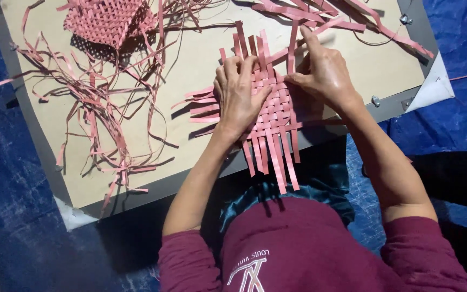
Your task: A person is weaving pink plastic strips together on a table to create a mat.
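My left hand [239, 94] flat and open on the pink woven mat [274, 116], my right hand [322, 73] pinching one pink strip [293, 46], beige board [190, 65] beneath

The pink woven mat [274, 111] lies flat on the pale board [201, 59], close to its near edge. It is a small, roughly square patch of flat pink strips crossing over and under in a tight checker weave. Loose strip ends stick out on every side: a fan points up and away at the far side, several splay out to the left, and a longer bunch hangs past the board's grey rim toward the person. The weave sits slightly skewed to the board's edges. Its left part is hidden under the left hand [239, 94], pressed flat on it; the right hand [322, 73] pinches a strip at its upper right corner.
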